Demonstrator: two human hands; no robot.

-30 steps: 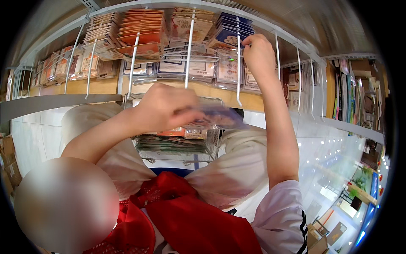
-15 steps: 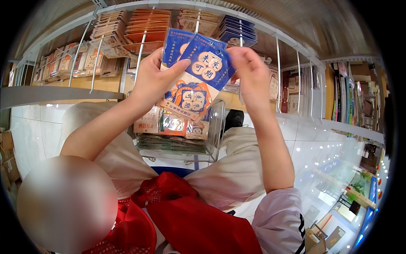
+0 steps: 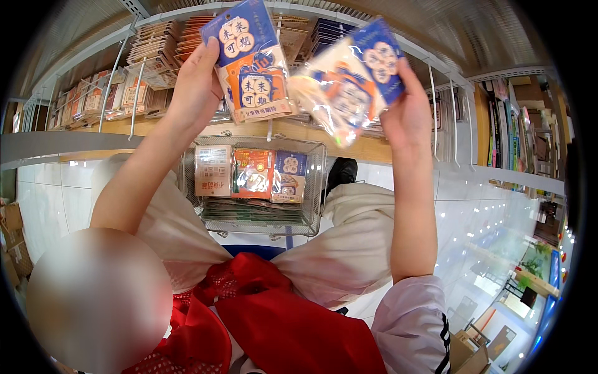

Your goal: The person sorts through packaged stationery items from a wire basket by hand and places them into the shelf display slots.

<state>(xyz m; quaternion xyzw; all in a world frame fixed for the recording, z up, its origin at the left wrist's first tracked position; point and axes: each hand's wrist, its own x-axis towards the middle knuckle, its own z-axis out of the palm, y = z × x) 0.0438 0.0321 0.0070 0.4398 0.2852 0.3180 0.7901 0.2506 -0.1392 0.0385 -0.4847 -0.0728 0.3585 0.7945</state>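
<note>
A shiny white floor [image 3: 56, 193] lies at the bottom. Above it runs a long wood shelf [image 3: 364, 149]. The person sits with both legs [image 3: 349, 230] wide apart, in pale baggy pants, with a big red cloth [image 3: 286, 318] hanging down the front. Between the legs stands a wire basket [image 3: 316, 181]. On the shelf side, thin flat packs hang in stacks behind white hooks [image 3: 105, 103]: a pale stack [image 3: 152, 53] on the left, and a dark blue stack [image 3: 327, 34] partly hidden behind the packets in the hands. A black shoe [image 3: 342, 173] pokes out just to the right of the basket.

The left hand [image 3: 196, 84] and the right hand [image 3: 408, 115] are both up over the far side of the basket, in front of the shelf. The left fingers pinch the left-hand packet [image 3: 268, 59] by its side, with the thumb on its front. The right fingers pinch the right-hand packet [image 3: 355, 81] by its outer edge; this one is tipped and blurry. Both are blue, cream and orange in clear wrap. They look close together, but I cannot tell if they touch.

Side by side in the basket are a pale packet [image 3: 213, 171], an orange packet [image 3: 253, 173] and a smaller blue-topped packet [image 3: 289, 177].
</note>
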